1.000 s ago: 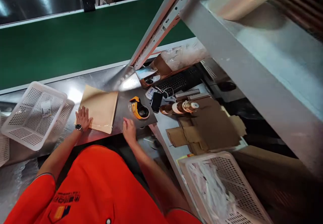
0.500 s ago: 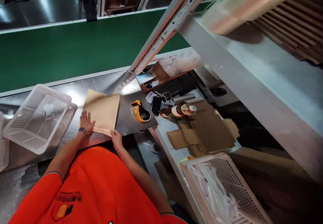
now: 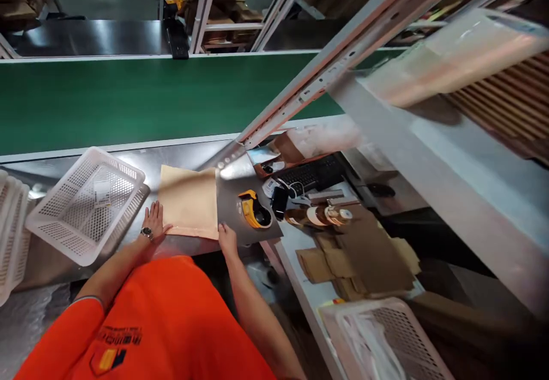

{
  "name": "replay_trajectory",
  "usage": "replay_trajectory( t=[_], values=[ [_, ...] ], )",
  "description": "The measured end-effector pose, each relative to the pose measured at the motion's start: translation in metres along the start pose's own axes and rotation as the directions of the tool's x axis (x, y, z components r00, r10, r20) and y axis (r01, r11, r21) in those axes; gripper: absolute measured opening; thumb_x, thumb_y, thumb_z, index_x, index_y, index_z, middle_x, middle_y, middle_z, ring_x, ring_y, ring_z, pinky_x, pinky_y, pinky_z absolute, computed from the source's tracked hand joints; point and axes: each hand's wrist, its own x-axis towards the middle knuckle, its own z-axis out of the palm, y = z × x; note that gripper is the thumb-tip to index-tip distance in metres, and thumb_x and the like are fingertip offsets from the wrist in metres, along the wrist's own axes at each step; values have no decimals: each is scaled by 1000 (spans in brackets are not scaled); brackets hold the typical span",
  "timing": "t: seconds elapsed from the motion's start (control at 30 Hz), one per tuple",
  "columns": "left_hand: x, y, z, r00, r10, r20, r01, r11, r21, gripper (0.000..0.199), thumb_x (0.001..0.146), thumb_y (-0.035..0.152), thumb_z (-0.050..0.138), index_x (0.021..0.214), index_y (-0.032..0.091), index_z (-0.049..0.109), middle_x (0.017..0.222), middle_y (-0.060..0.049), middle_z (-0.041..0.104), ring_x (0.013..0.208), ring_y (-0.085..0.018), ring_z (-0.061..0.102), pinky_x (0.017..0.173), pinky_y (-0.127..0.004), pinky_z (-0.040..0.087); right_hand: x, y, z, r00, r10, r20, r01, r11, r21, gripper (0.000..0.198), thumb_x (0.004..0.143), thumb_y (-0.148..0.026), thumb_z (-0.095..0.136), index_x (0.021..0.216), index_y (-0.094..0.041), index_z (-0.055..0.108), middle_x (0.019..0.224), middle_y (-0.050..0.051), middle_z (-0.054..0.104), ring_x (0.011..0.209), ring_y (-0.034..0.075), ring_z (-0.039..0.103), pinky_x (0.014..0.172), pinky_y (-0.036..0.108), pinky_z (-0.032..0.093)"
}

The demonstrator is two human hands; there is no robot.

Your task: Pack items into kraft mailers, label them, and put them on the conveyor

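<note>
A kraft paper mailer envelope (image 3: pixel 189 200) lies flat on the steel bench, its sealed-looking edge toward my body. My left hand (image 3: pixel 155 222), with a watch on the wrist, rests flat with fingers stretched along the envelope's left edge. At the near right corner, my right hand (image 3: pixel 227 239) pinches the envelope between thumb and fingers. Just right of the envelope sits a yellow and black tape dispenser (image 3: pixel 254 210). To the left of my left hand is a white perforated plastic basket (image 3: pixel 88 206) with a label inside.
Beyond the bench runs a green conveyor belt (image 3: pixel 128 100). A metal post (image 3: pixel 300 94) and shelf (image 3: pixel 407 134) rise at right. The side table carries a keyboard (image 3: pixel 315 171), a phone (image 3: pixel 279 203), brown bottles (image 3: pixel 319 216), cardboard (image 3: pixel 373 248) and another basket (image 3: pixel 398 323).
My left hand has shifted from on top of the envelope out to its left edge. My right hand still holds the near right corner. The camera view has turned, moving everything rightward and down.
</note>
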Motion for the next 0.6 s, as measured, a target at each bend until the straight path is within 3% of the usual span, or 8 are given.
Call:
replay_trajectory(
  t=[0.1, 0.17, 0.23, 0.3, 0.4, 0.5, 0.6],
  values=[
    [-13, 7, -3, 998, 39, -49, -41, 998, -44, 88, 108, 51, 62, 175, -1, 42, 185, -36, 32, 177, -50, 26, 141, -72, 28, 9, -14, 11, 993, -114, -43, 108, 986, -124, 108, 101, -79, 45, 168, 6, 51, 181, 38, 40, 174, 48, 32, 142, 68, 26],
    [-18, 12, -10, 987, 99, -128, -110, 991, -80, 84, 108, 46, 63, 176, 2, 40, 186, -34, 34, 178, -47, 26, 141, -70, 31, 6, -20, 36, 952, -305, -9, 292, 919, -266, 100, 109, -70, 37, 177, 4, 33, 190, 34, 21, 181, 43, 13, 144, 66, 20],
    [-17, 7, -25, 957, 146, -250, -175, 980, -99, 80, 111, 42, 58, 180, 8, 35, 188, -29, 33, 180, -42, 23, 143, -67, 32, -1, -21, 68, 852, -517, 76, 496, 754, -429, 92, 114, -61, 35, 183, -2, 19, 194, 30, 9, 182, 42, 2, 143, 71, 19],
    [-10, -14, -49, 919, 121, -375, -173, 979, -110, 76, 115, 38, 51, 183, 11, 29, 190, -25, 30, 182, -37, 18, 145, -66, 30, -6, -17, 98, 750, -636, 182, 619, 575, -535, 92, 115, -57, 39, 187, -11, 4, 195, 27, -4, 182, 45, -4, 139, 81, 18],
    [2, -75, -92, 885, -105, -453, 25, 983, -180, 71, 116, 35, 46, 181, 9, 33, 189, -26, 32, 181, -38, 22, 146, -64, 26, -7, -4, 129, 689, -662, 296, 673, 433, -600, 101, 113, -58, 43, 186, -17, -13, 194, 26, -15, 180, 51, -9, 131, 93, 15],
    [7, -142, -124, 835, -418, -358, 352, 905, -238, 73, 115, 37, 52, 176, 0, 39, 186, -32, 34, 178, -43, 27, 145, -65, 26, -1, 13, 141, 677, -675, 295, 675, 408, -615, 104, 111, -61, 42, 184, -17, -17, 194, 28, -13, 179, 53, -7, 126, 97, 18],
    [5, -181, -131, 765, -607, -218, 574, 794, -197, 89, 108, 45, 67, 174, -7, 40, 184, -39, 30, 176, -52, 26, 142, -70, 27, 7, 28, 144, 653, -715, 249, 682, 412, -604, 106, 109, -63, 44, 185, -16, -13, 194, 29, -9, 178, 54, -1, 123, 98, 21]
  ],
)
